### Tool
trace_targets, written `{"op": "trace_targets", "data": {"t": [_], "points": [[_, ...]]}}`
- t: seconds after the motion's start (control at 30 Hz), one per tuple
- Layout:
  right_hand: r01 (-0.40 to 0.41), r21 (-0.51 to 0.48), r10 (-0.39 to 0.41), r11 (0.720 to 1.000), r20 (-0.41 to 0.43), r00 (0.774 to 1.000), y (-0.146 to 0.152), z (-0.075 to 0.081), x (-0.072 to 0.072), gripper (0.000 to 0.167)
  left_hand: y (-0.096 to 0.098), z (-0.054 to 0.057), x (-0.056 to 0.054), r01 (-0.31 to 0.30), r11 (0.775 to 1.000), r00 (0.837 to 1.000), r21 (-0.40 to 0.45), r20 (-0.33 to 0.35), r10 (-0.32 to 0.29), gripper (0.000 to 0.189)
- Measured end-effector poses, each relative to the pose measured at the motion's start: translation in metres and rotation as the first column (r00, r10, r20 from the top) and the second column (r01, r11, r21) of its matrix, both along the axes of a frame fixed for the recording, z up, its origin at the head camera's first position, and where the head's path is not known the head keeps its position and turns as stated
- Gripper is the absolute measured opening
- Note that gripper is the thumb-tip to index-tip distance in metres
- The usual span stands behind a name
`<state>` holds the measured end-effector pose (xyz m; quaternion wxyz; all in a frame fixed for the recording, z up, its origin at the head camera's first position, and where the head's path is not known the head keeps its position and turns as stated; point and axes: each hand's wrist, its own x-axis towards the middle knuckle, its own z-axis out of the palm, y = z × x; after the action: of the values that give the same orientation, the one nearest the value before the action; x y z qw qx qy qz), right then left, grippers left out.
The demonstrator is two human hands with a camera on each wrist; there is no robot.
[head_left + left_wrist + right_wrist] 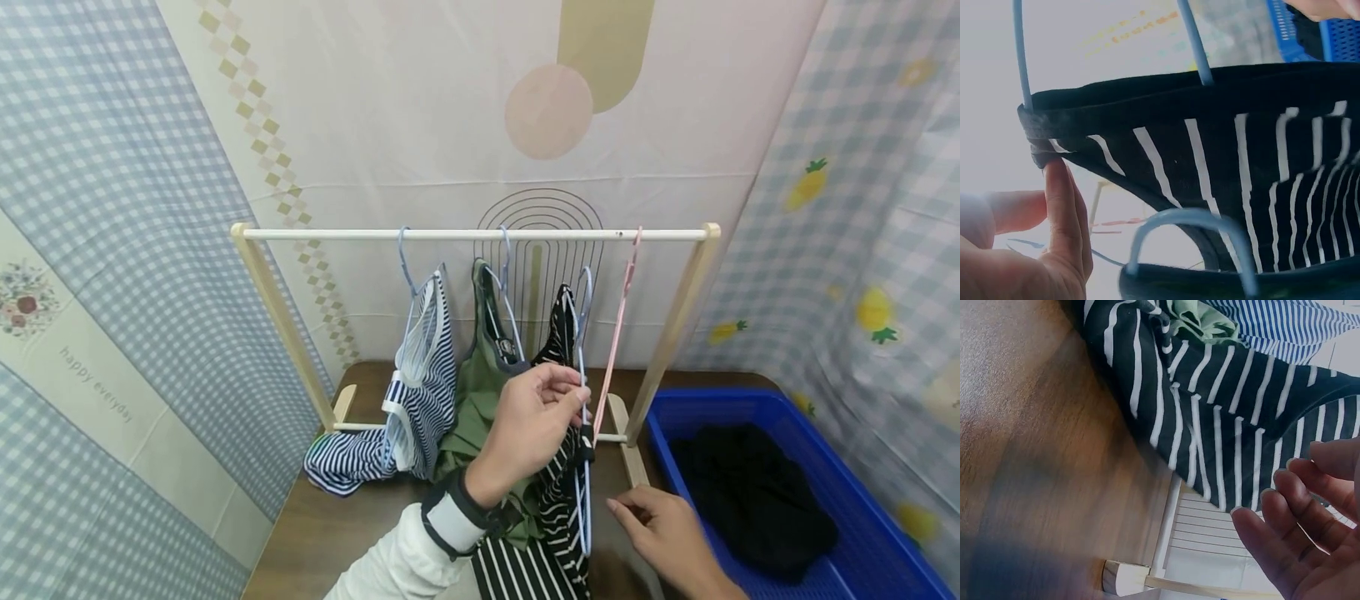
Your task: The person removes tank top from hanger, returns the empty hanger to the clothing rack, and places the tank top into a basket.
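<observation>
My left hand (528, 421) pinches a light-blue hanger (587, 508) between thumb and fingers. On it hangs a black-and-white striped top (525, 571), and its hook stands below the rack's rod in the head view. In the left wrist view the fingertips are right at the edge of the top (1222, 150), by one hanger wire. My right hand (663, 533), fingers loosely bent and holding nothing, is just right of the top's lower part. Close in front of that palm, the right wrist view has the striped cloth (1222, 425).
A rack with a white rod (337, 235) stands on the wooden table (300, 533). From it hang a blue-striped garment (438, 375), a green garment (468, 392) and a pink hanger (621, 317). At right, a blue basket (862, 517) holds black cloth (750, 500).
</observation>
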<state>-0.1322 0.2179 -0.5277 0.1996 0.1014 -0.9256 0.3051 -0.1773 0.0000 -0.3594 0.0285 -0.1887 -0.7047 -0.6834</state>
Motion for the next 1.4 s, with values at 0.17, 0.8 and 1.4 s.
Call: {"op": "trace_targets", "data": {"t": [0.17, 0.8, 1.4], "points": [[-0.001, -0.004, 0.001, 1.0, -0.032, 0.999, -0.001, -0.001, 0.001, 0.022, -0.001, -0.013, 0.004, -0.01, 1.0, 1.0, -0.013, 0.009, 0.01, 0.016], [-0.003, -0.075, 0.002, 0.997, -0.008, 1.0, -0.003, -0.002, 0.005, 0.026, -0.003, -0.037, 0.027, -0.069, 0.997, 0.998, -0.021, 0.003, 0.069, 0.019], [-0.004, -0.111, 0.004, 0.994, -0.008, 1.0, -0.008, -0.002, 0.007, 0.025, 0.016, -0.074, 0.046, -0.068, 0.997, 0.998, 0.043, 0.011, 0.067, 0.015]]}}
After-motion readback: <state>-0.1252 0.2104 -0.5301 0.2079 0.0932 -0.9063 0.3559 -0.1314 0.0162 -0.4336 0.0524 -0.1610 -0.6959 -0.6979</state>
